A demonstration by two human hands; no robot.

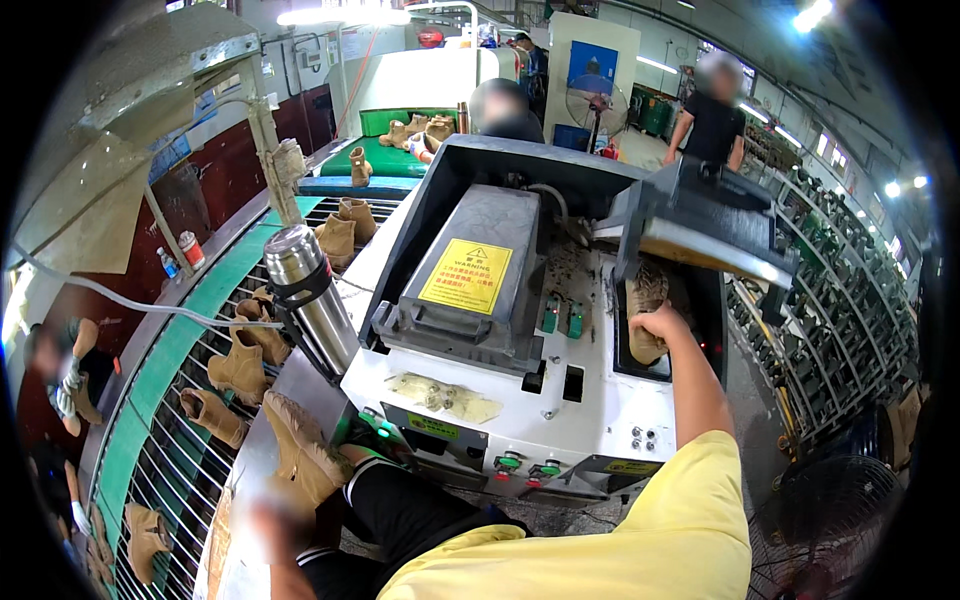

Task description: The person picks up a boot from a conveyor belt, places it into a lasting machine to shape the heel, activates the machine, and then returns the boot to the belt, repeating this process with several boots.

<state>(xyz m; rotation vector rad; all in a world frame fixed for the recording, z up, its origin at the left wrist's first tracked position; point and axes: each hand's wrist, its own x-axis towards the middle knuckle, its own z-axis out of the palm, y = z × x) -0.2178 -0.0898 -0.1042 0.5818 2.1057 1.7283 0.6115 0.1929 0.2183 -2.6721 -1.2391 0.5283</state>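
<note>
My right hand (pixel 660 328) grips a tan boot (pixel 646 300) that lies sole up in the right-hand bay of a white and grey machine (pixel 590 405). This bay's dark hinged lid (pixel 705 225) is raised above the boot. Low on the left, my left hand (pixel 272 528) is blurred at the shaft of another tan boot (pixel 298 455). That boot is tilted, its toe up and its sole toward the machine; it appears held by the shaft, though the fingers cannot be made out.
Several tan boots (pixel 238 368) sit on a roller conveyor (pixel 185 465) at the left. A steel flask (pixel 308 300) stands beside the machine, whose left lid (pixel 470 265) is down. Racks (pixel 820 310) and a floor fan (pixel 825 510) are at the right. Other people (pixel 712 120) are around.
</note>
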